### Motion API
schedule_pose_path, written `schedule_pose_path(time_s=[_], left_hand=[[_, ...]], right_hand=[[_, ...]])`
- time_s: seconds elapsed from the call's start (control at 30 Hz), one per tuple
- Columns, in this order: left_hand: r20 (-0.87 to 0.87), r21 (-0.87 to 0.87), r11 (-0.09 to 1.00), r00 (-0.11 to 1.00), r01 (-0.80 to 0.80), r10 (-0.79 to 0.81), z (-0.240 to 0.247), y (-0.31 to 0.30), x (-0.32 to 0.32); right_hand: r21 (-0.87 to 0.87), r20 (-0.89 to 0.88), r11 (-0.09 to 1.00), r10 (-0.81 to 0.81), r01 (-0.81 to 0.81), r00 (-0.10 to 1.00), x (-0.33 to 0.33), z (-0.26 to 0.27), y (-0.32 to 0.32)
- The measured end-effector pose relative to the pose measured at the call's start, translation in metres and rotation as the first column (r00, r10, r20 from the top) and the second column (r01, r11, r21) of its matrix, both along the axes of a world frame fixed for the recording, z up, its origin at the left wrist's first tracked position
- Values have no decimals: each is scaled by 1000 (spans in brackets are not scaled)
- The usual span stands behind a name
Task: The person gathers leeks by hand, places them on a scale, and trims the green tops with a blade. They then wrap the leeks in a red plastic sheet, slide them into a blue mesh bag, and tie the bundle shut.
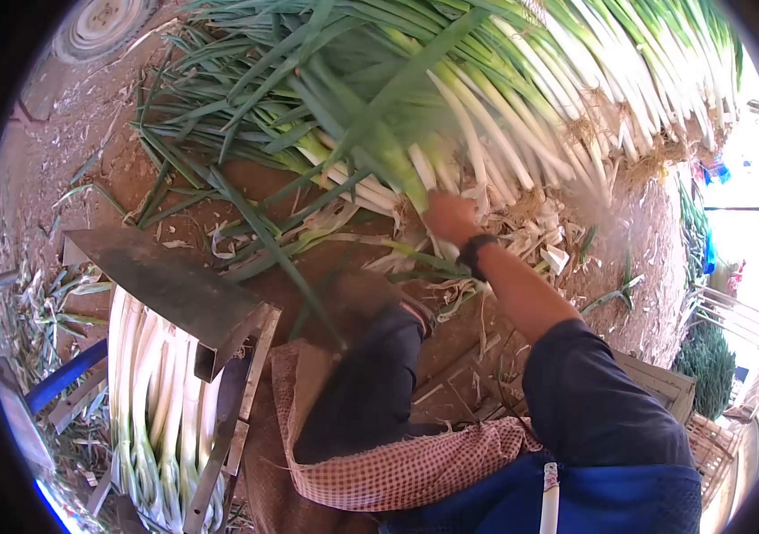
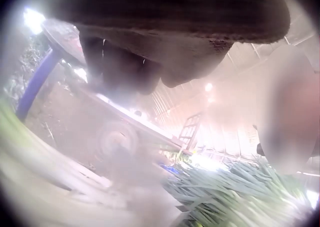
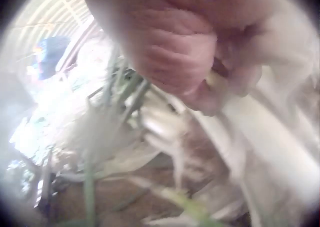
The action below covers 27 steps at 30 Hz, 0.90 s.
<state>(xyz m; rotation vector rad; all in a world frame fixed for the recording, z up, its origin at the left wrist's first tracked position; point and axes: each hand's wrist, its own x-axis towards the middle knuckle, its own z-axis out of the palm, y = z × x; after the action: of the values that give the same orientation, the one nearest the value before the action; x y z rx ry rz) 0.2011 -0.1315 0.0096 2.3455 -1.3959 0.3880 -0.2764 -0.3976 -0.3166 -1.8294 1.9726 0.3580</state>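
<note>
My right hand (image 1: 452, 218) grips the lower part of a green onion (image 1: 406, 169) at the front edge of a large pile (image 1: 522, 98). Its fingers curl round a pale stalk (image 3: 270, 132) in the right wrist view, where the hand (image 3: 175, 47) fills the top. My left hand (image 1: 357, 298) looks dark and blurred in the head view, low over the ground beside the dark sleeve. In the left wrist view the left hand (image 2: 130, 69) is in shadow at the top; how its fingers lie is unclear.
At the lower left, a metal stand (image 1: 166, 276) holds trimmed-looking onions (image 1: 161, 400), with a blue bar (image 1: 66, 376) beside it. Loose leaves and peelings (image 1: 548, 236) litter the soil. Checked cloth (image 1: 415, 467) covers the lap. A crate (image 1: 709, 454) stands at the right.
</note>
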Motion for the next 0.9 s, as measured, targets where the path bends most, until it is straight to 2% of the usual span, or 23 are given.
schedule_pose_path(time_s=[0.1, 0.2, 0.33, 0.37, 0.4, 0.43, 0.47, 0.5, 0.6, 0.63, 0.67, 0.7, 0.73, 0.77, 0.83, 0.87, 0.9], left_hand=[[40, 1, 1000, 999, 9, -9, 0, -17, -39], [65, 4, 1000, 998, 19, -20, -3, -31, -69], [103, 33, 999, 995, 17, -20, -12, -40, -93], [229, 114, 993, 973, -12, -14, -12, -47, -101], [150, 61, 998, 989, -4, -5, -18, -46, -99], [68, 6, 1000, 998, -1, 0, -29, -44, -98], [-17, -47, 999, 1000, -3, 2, -36, -43, -98], [40, -13, 1000, 999, -4, 5, -39, -43, -99], [-285, -89, 989, 954, -119, 90, -38, -38, -101], [84, 86, 931, 929, 354, -361, -56, -1, -57], [44, 66, 955, 955, 290, -293, -58, 1, -57], [4, 49, 973, 974, 226, -227, -59, 2, -56], [-37, 35, 986, 986, 162, -161, -58, 0, -57], [-55, 13, 987, 986, 161, -160, -56, -5, -62], [-258, -92, 995, 965, 31, -54, -49, -19, -82], [-357, -139, 989, 934, -45, -8, -43, -28, -93], [-248, -157, 985, 963, 65, -103, -40, -33, -100]], right_hand=[[98, 270, 995, -7, -20, 963, 33, 76, 12], [-68, 494, 939, -262, 337, 829, 22, 67, -14], [-331, 267, 899, -201, 286, 942, -14, -9, -48], [-378, 212, 886, -200, 269, 957, -26, -35, -50], [-421, 157, 872, -202, 251, 967, -33, -49, -53], [-137, 119, 957, -241, 256, 963, -33, -35, -61], [-110, 136, 963, -231, 247, 963, -36, -37, -64], [-82, 152, 968, -223, 237, 963, -38, -38, -66], [-47, 170, 977, -197, 207, 966, -39, -22, -67], [-17, 148, 982, -183, 188, 972, -36, -13, -67], [13, 126, 986, -169, 169, 977, -23, 15, -64], [63, 108, 996, -63, 56, 992, -15, 45, -56], [89, 161, 989, 103, -118, 982, -12, 56, -59], [106, 215, 952, 260, -288, 941, -9, 68, -59], [196, 504, 967, 45, -165, 863, -9, 104, -55], [228, 487, 962, 21, -150, 873, -13, 98, -54], [259, 471, 956, 0, -138, 882, -14, 88, -54]])
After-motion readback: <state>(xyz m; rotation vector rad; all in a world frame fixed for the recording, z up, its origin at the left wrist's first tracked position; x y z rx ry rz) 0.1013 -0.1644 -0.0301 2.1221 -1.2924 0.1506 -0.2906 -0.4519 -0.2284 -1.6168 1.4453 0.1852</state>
